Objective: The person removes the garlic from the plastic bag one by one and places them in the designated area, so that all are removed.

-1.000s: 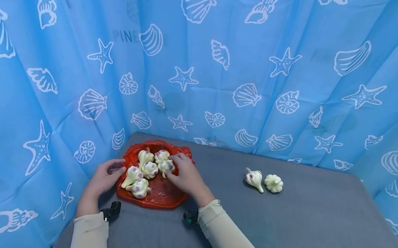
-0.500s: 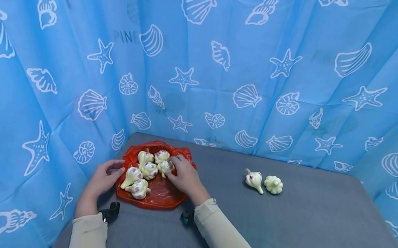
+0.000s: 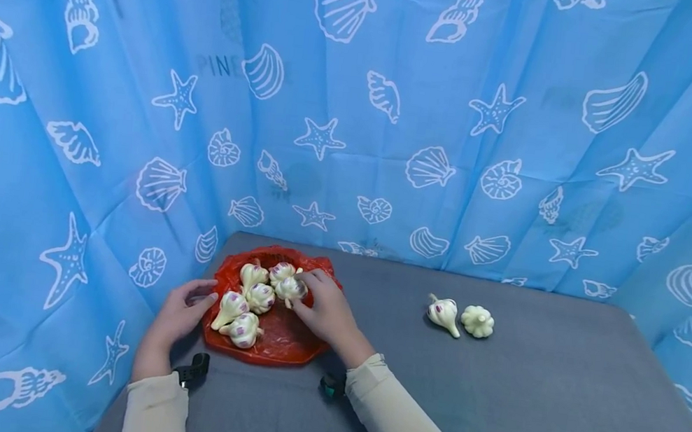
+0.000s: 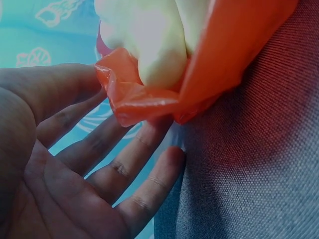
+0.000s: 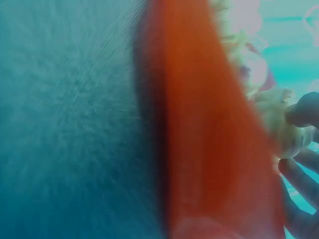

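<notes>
A red plastic bag (image 3: 282,339), spread wide with its rim low, holds several white garlic bulbs (image 3: 260,297) with purple streaks. The left hand (image 3: 179,312) is at the bag's left edge, thumb and fingers apart; in the left wrist view its thumb tip is right at the red rim (image 4: 144,105) and other fingers reach beneath. At the bag's right side, the right hand (image 3: 326,312) holds a garlic bulb (image 3: 291,288) between thumb and fingers. The right wrist view shows that garlic bulb (image 5: 279,119) beyond a blurred red bag wall (image 5: 214,149).
Two more garlic bulbs (image 3: 458,317) lie side by side on the grey cloth-covered table (image 3: 530,390), well to the bag's right. A blue curtain (image 3: 392,136) with white shell prints stands behind the table and along its left and right sides.
The right hand has turned the garlic bulb in its fingers, bringing it slightly to the right, so a stem now points up. The left hand and the other bulbs stay put.
</notes>
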A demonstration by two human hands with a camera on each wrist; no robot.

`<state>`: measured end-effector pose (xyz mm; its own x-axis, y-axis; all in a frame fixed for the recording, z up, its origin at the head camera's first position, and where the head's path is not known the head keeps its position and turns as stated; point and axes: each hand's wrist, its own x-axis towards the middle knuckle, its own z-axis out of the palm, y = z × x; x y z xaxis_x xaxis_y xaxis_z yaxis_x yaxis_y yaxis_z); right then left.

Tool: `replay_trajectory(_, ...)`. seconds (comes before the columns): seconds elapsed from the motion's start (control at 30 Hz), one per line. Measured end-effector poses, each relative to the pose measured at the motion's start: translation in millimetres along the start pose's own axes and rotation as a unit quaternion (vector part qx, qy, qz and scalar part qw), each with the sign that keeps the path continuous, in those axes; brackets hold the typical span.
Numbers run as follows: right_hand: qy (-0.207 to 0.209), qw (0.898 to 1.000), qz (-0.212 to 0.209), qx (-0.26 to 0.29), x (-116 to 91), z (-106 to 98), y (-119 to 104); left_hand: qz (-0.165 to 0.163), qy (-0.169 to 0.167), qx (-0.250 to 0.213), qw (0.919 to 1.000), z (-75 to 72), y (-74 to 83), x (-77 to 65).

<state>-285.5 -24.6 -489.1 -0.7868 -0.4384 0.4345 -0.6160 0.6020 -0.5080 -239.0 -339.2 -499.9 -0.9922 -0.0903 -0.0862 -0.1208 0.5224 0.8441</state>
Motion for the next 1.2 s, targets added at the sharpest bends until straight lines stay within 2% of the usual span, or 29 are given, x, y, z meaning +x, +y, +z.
replay_trajectory(0.13,0.037,0.998,-0.038,0.028,-8,-23,4,0.007,0.005,0.001,1.0000,-0.6,0.6,1.6)
replay_trajectory(0.23,0.052,0.997,-0.047,0.024,-18,-43,16,0.009,0.004,0.001,0.9999,-0.5,1.7,2.2)
replay_trajectory(0.6,0.079,0.992,-0.028,-0.093,-75,-97,90,0.015,0.002,0.001,0.9999,-1.1,5.0,2.9)
replay_trajectory(0.77,0.079,0.987,-0.025,-0.139,-94,-110,108,0.013,0.001,0.003,0.9999,-2.9,5.2,2.6)
replay_trajectory(0.9,0.079,0.982,-0.036,-0.170,-102,-117,115,0.010,-0.001,0.004,0.9999,-3.1,4.0,2.1)
replay_trajectory(1.2,0.052,0.983,-0.022,-0.175,-106,-124,116,0.005,0.000,0.006,1.0000,-1.1,1.3,-0.6)
